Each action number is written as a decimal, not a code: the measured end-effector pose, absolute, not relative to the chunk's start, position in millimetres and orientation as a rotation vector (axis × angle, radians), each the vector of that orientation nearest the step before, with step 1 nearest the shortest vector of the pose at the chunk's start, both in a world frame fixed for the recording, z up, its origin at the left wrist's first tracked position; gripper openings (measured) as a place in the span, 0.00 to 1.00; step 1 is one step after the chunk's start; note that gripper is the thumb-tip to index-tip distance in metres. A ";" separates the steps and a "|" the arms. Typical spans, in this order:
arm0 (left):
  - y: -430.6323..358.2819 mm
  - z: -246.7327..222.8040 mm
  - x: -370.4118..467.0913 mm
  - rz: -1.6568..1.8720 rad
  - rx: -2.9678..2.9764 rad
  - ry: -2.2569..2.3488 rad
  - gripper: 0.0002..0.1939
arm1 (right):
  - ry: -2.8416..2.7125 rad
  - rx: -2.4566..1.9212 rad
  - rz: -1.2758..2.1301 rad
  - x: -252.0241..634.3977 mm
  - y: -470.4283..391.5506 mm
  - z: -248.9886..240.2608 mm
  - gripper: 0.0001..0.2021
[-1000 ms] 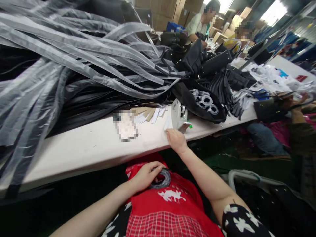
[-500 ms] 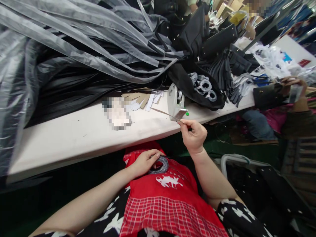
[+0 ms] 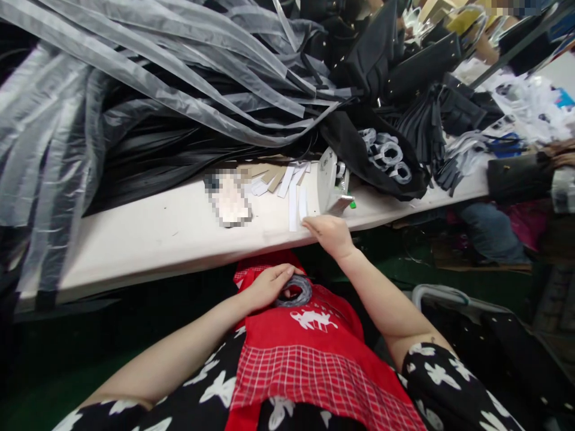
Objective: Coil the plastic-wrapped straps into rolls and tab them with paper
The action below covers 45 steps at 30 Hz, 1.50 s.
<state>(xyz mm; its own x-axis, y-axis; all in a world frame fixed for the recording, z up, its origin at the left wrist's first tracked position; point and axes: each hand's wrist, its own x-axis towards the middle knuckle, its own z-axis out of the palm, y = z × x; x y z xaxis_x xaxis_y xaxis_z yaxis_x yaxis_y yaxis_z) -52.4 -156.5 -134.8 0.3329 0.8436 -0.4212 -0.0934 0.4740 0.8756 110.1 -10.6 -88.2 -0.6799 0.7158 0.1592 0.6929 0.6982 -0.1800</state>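
My right hand (image 3: 335,234) reaches over the front edge of the white-covered table, its fingertips pinched at the lower end of a white strip (image 3: 302,202). A second white strip (image 3: 293,209) lies just left of it. The tape dispenser (image 3: 327,179) stands right behind my right hand, with a shiny metal front. At my waist, against the red apron (image 3: 309,347), my left hand (image 3: 269,286) is closed on a grey ring-shaped coil (image 3: 303,293) wrapped in clear plastic. Fingers show through the ring's hole. More white and brown strips (image 3: 272,178) fan out behind.
Long black straps in clear plastic sleeves (image 3: 148,72) cover the table's back left. A pixelated object (image 3: 231,203) lies in front of them. Wrapped coils (image 3: 389,152) sit on black material at right, near black bags (image 3: 422,63). Beside me stands a chair frame (image 3: 420,293).
My right hand has moved left and slightly down, from in front of the dispenser to the table edge, bringing the strip down beside another. My left hand still holds the coil. The view has shifted.
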 end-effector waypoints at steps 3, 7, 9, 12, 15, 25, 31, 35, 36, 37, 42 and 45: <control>-154.5 -136.5 -53.9 0.702 0.790 1.026 0.25 | -2.039 -1.228 0.402 133.0 -28.5 -59.2 0.12; -149.7 -135.1 -55.0 0.663 0.664 0.968 0.25 | -1.614 -1.122 0.795 164.3 -72.7 -13.5 0.11; -146.5 -134.7 -54.2 0.645 0.628 0.946 0.24 | -1.631 -1.080 0.956 178.2 -94.6 1.0 0.13; -141.7 -136.6 -51.0 0.616 0.624 0.941 0.24 | -1.747 -1.177 1.007 194.1 -115.6 6.4 0.08; -138.0 -140.4 -46.7 0.594 0.660 0.945 0.26 | -1.966 -1.275 0.866 202.8 -121.2 0.1 0.06; -134.8 -138.5 -40.5 0.575 0.786 0.959 0.27 | -2.628 -0.926 0.642 182.9 -128.1 -10.7 0.03; -139.8 -137.5 -37.0 0.634 0.893 1.012 0.25 | -2.814 -0.761 0.467 164.2 -131.3 -42.7 0.09; -140.3 -128.7 -37.9 0.663 1.104 1.038 0.20 | -2.566 -1.065 0.609 162.4 -116.9 -62.2 0.08; -140.1 -124.8 -38.0 0.651 1.176 1.033 0.20 | -2.447 -1.162 0.696 162.2 -112.9 -67.0 0.07; -140.0 -120.6 -37.8 0.638 1.254 1.027 0.19 | -2.321 -1.242 0.802 161.9 -109.3 -72.1 0.07; -144.8 -108.8 -31.3 0.613 1.500 1.134 0.14 | -1.774 -1.405 1.346 160.5 -101.1 -105.0 0.14; -149.5 -111.0 -28.4 0.622 1.526 1.171 0.13 | -1.364 -1.539 1.653 160.7 -102.6 -124.4 0.20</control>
<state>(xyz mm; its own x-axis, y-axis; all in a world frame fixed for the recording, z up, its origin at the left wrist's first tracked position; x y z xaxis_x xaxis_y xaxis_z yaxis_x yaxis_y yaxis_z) -28.4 -149.5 -111.0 0.3824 0.9047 -0.1876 0.3505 0.0458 0.9354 160.7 -102.6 -124.4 -0.2376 0.8680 -0.4360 0.2636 -0.3744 -0.8890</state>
